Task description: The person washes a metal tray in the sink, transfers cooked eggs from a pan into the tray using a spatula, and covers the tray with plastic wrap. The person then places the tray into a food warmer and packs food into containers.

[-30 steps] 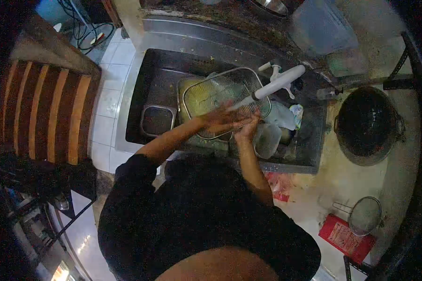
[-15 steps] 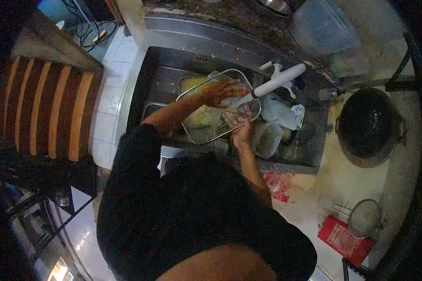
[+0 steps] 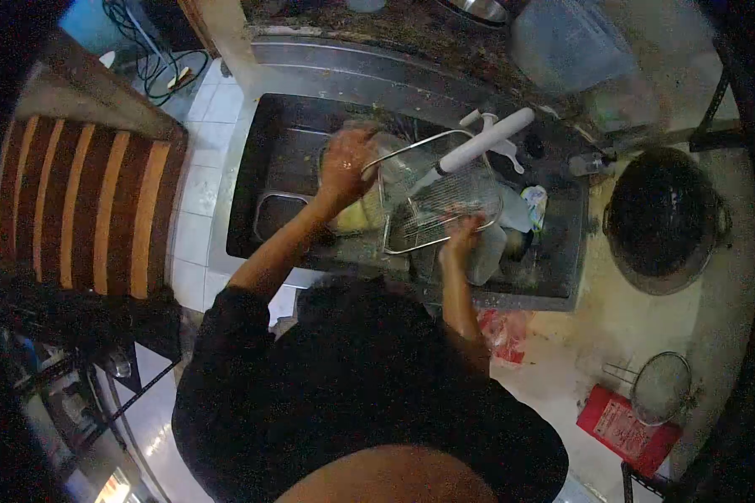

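Note:
A rectangular wire mesh basket (image 3: 432,205) with a metal rim is held tilted over the sink (image 3: 243,193). The white faucet (image 3: 488,141) points down at it, and water appears to run onto the mesh. At the basket's left corner, my left hand (image 3: 348,163) is closed on the rim, its fingers partly blurred. My right hand (image 3: 460,239) grips the near right side, with fingers partly behind the mesh. Below the basket, a container of yellowish content (image 3: 356,216) sits in the sink, partly covered.
Right of the basket are a translucent plastic container (image 3: 488,256) and a colourful packet (image 3: 534,205). A dark wok (image 3: 667,220) rests on the right counter. Nearer lie a strainer (image 3: 661,387) and a red box (image 3: 629,429). Wooden slats (image 3: 88,205) stand at left.
The basket has shifted right and tilted beneath the faucet. My left hand has moved from over the mesh to its left corner; my right hand has moved slightly right.

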### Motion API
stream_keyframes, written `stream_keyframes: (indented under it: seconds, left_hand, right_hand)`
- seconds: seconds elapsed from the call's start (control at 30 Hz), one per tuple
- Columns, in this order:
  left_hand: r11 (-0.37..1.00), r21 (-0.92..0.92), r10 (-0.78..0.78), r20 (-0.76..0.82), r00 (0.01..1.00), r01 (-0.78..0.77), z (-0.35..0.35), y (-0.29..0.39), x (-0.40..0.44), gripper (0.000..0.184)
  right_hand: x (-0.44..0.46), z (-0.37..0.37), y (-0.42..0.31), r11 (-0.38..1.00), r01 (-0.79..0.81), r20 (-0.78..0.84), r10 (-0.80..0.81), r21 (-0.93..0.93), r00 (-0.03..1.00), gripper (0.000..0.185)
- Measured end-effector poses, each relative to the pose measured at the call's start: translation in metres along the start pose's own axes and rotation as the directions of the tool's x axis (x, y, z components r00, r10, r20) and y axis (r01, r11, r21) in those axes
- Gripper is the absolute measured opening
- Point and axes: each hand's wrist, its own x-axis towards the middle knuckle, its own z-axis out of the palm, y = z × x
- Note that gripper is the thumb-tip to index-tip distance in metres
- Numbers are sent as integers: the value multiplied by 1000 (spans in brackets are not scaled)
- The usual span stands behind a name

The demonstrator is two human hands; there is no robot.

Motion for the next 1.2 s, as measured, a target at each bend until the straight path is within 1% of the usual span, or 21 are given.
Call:
stream_keyframes:
  seconds: [0.07, 0.1, 0.13, 0.17, 0.2, 0.23, 0.33, 0.4, 0.5, 0.57, 0.63, 0.67, 0.7, 0.73, 0.77, 0.83, 0.9, 1.03, 1.1, 1.13, 1.2]
  left_hand:
    - [854, -271, -436, 89, 895, 443, 6, -3, -25, 63]
    - [683, -372, -616, 171, 769, 629, 12, -4, -38, 63]
    - [324, -595, -584, 486, 650, 736, 19, -4, -49, 62]
    - [-112, -625, -396, 741, 543, 772, 27, -4, -62, 61]
    - [-514, -457, -98, 872, 480, 725, 37, -3, -75, 61]
    - [-515, -529, -151, 830, 537, 674, 46, 0, -86, 59]
    - [-446, -726, -308, 673, 673, 523, 56, 2, -109, 53]
    - [-328, -837, -390, 543, 744, 439, 46, -10, -113, 48]
    - [-52, -945, -324, 321, 890, 322, 20, -15, -106, 41]
    - [64, -946, -186, 302, 935, 318, 33, -20, -97, 40]
    - [379, -876, -142, 263, 954, 298, 15, -7, -81, 42]
    - [423, -862, -119, 253, 960, 279, 22, -4, -78, 44]
    - [466, -846, -95, 242, 966, 258, 31, 0, -76, 47]
    - [411, -879, -75, 232, 970, 242, 71, -10, -75, 52]
    - [354, -908, -56, 218, 974, 224, 91, -18, -74, 57]
    - [459, -863, -142, 163, 976, 211, 64, -18, -65, 69]
    - [462, -816, -319, 211, 924, 346, 101, -44, -73, 62]
    - [240, -671, -653, 423, 628, 702, 258, -105, -140, 53]
    - [55, -625, -673, 553, 491, 779, 302, -106, -169, 46]
    - [-70, -600, -648, 634, 421, 797, 317, -105, -178, 42]
    - [42, -530, -665, 618, 419, 847, 326, -104, -185, 41]
  right_hand:
    - [29, -28, 20, 998, 45, -146, -50, -36, 988, 48]
    - [-11, 7, -25, 999, 8, -61, -10, -31, 998, 53]
    - [-22, 18, -24, 997, -56, -34, 58, 60, 998, 53]
    - [-29, 26, -21, 982, -124, 1, 125, 145, 992, 53]
    - [-33, 28, -18, 955, -194, 43, 190, 225, 981, 53]
    - [-34, 21, -5, 940, -259, 173, 224, 220, 959, 55]
    - [-30, 4, 12, 996, -78, 572, 34, 53, 820, 62]
    - [-20, 1, 0, 985, 105, 508, -20, -140, 861, 71]
    - [-19, -19, -64, 888, 361, 683, -74, -287, 727, 72]
    - [-38, 4, -110, 902, 320, 732, -7, -290, 682, 71]
    - [-48, 10, -104, 992, 124, 711, -96, 12, 696, 62]
    - [-50, 5, -105, 965, 256, 714, -136, -62, 687, 58]
    - [-51, 0, -106, 914, 382, 716, -177, -135, 676, 53]
    - [-39, -19, -114, 636, 672, 757, -203, -380, 621, 48]
    - [-35, -29, -118, 213, 830, 808, -203, -515, 553, 43]
    - [-73, -16, -117, 609, 711, 553, -479, -350, 682, 37]
    - [-88, -28, -115, 636, 730, 403, -617, -252, 676, 34]
    - [-56, -105, -99, 0, 919, 557, -795, -395, 239, 40]
    - [-65, -129, -85, -65, 839, 616, -710, -540, 341, 42]
    - [-72, -137, -76, 33, 755, 584, -612, -655, 533, 42]
    - [-88, -127, -67, 349, 639, 346, -616, -686, 708, 41]
